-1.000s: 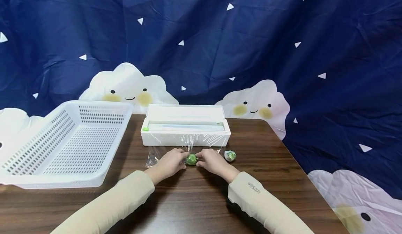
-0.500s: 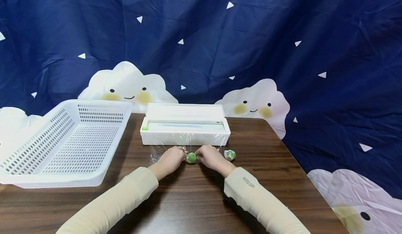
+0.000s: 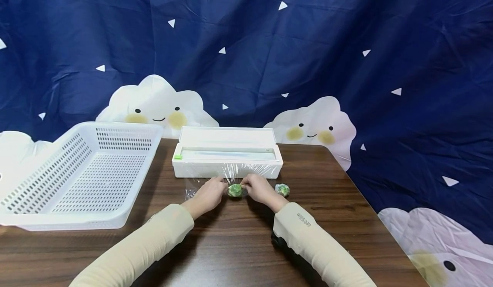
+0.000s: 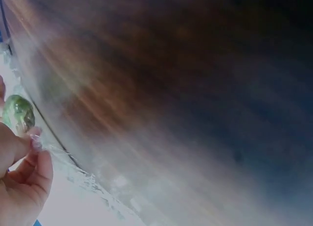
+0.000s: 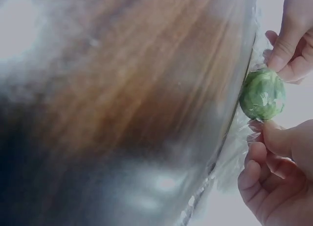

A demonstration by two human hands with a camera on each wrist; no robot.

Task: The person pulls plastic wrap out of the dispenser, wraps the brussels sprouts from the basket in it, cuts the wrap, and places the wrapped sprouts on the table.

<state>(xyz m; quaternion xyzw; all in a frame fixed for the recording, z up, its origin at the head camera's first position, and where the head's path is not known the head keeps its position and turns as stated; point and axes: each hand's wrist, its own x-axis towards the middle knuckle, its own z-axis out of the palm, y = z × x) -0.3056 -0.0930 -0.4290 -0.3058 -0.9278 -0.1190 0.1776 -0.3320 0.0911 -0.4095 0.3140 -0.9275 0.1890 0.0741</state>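
A small green Brussels sprout (image 3: pixel 235 190) in clear plastic wrap (image 5: pixel 249 128) lies between both hands, just in front of the white wrap dispenser (image 3: pixel 227 170). On its left side, my left hand (image 3: pixel 209 194) pinches the bunched wrap between thumb and fingers. My right hand (image 3: pixel 262 189) pinches the wrap on the opposite side, and its thumb tip lies close against the sprout in the right wrist view. From the sprout, the film stretches in shiny creases up the dispenser's front. A second wrapped sprout (image 3: pixel 283 189) lies to the right of my right hand.
The dispenser's lid (image 3: pixel 227 136) stands raised, and a green slider (image 3: pixel 178 157) sits at its left end. A white perforated basket (image 3: pixel 125 215) stands at the left of the wooden table (image 3: pixel 231 244). Behind hangs a dark blue cloth (image 3: pixel 246 43) with clouds.
Both hands and the sprout have moved slightly away from the person, towards the dispenser. The fingers have shifted from around the sprout to pinching the film at its sides.
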